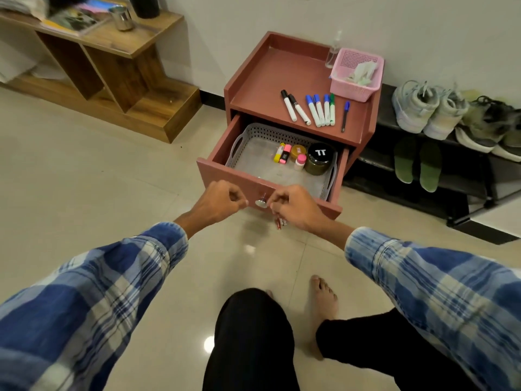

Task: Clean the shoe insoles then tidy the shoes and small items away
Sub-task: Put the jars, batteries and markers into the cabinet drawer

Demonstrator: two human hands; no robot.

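Note:
The pink cabinet's drawer (214, 170) stands open, with a grey basket (253, 131) inside. The basket holds highlighters (282, 153), a small pink-capped bottle (300, 162) and two jars, the larger one black-lidded (320, 160). Several markers (313, 108) and a pen (345, 117) lie on the cabinet top. My left hand (220, 201) is curled at the drawer front, left of the metal knob (261, 203), with nothing visible in it. My right hand (293, 207), right of the knob, pinches a small red item (279, 222) that hangs below it. Two green insoles (417, 165) lie on the shoe rack's lower shelf.
A pink basket (375, 69) with white cloth and a clear spray bottle (332, 52) stand at the cabinet's back right. Pale sneakers (423, 108) and greenish shoes (490, 125) sit on the black rack (465, 204). A wooden shelf unit (118, 74) is at left. My bare feet are on the tiled floor.

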